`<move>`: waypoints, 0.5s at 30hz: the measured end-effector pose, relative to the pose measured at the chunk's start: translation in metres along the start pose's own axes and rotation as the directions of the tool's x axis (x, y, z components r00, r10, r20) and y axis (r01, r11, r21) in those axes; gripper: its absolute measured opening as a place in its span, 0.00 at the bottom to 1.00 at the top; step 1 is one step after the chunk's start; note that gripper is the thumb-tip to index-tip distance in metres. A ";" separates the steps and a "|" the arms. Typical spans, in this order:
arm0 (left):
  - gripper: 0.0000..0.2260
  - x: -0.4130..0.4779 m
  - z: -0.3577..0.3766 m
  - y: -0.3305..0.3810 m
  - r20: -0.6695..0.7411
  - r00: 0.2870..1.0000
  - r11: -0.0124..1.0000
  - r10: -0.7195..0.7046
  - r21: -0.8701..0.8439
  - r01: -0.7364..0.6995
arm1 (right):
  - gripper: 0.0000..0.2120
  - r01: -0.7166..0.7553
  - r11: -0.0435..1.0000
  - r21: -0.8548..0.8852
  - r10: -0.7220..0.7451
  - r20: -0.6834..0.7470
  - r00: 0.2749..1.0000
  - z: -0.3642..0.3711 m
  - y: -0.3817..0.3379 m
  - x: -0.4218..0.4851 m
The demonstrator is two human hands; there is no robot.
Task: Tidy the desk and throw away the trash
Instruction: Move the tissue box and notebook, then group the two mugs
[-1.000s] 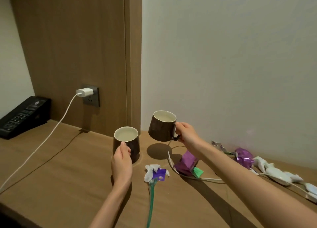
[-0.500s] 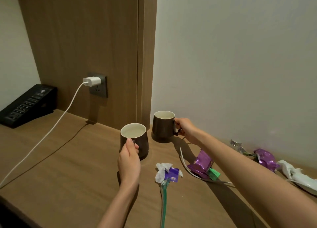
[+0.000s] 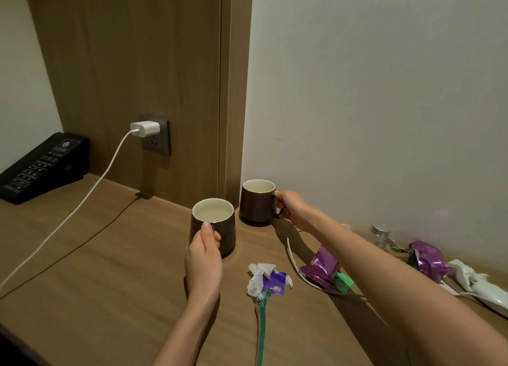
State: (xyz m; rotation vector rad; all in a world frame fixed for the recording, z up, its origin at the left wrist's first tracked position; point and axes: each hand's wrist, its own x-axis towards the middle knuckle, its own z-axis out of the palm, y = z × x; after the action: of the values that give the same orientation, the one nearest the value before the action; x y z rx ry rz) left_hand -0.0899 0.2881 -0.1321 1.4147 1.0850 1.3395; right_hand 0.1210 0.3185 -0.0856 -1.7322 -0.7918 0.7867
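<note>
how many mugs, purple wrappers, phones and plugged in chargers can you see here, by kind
mug: 2
purple wrapper: 3
black phone: 1
white charger: 1
total: 7

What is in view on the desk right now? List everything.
desk: 1, brown wood, underneath everything
near mug: 1, dark brown, centre
far mug: 1, dark brown, back corner
phone: 1, black, far left
charger: 1, white, in grey socket, cable trailing left
tissue wad: 1, white with purple scrap, before near mug
teal strip: 1, teal, front centre
purple wrappers: 2, purple, beside right forearm and far right
bottle: 1, clear, by wall, right
white packets: count unclear, white, right edge
left hand: 1, holds near mug
right hand: 1, grips far mug's handle
</note>
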 end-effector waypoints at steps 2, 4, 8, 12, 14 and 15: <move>0.19 0.001 -0.001 -0.001 0.004 1.000 1.000 0.002 -0.007 -0.002 | 0.17 0.002 1.000 -0.001 -0.002 0.001 1.000 0.001 0.001 0.003; 0.19 0.003 -0.001 -0.003 0.014 1.000 1.000 -0.007 -0.019 0.007 | 0.17 0.007 1.000 0.003 -0.007 0.002 1.000 0.001 0.002 0.006; 0.19 0.005 -0.003 -0.003 0.037 0.999 0.999 -0.019 -0.043 0.021 | 0.17 0.028 1.000 -0.012 -0.028 0.015 0.999 0.000 0.004 0.012; 0.19 0.004 -0.002 -0.001 0.051 0.998 0.997 -0.032 -0.064 0.036 | 0.15 0.068 0.997 -0.039 -0.067 0.023 0.997 0.000 0.004 0.015; 0.19 0.003 -0.002 -0.001 0.056 0.998 0.996 -0.039 -0.077 0.043 | 0.15 0.089 0.994 -0.056 -0.088 0.015 0.996 0.001 0.004 0.017; 0.19 0.004 -0.003 -0.002 0.060 0.997 0.996 -0.042 -0.080 0.046 | 0.15 0.104 0.992 -0.066 -0.103 0.009 0.995 0.001 0.005 0.018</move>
State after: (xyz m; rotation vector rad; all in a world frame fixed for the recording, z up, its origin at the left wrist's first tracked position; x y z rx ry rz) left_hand -0.0924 0.2922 -0.1327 1.3540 1.0069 1.2892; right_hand 0.1312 0.3317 -0.0927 -1.7337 -0.9136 0.7023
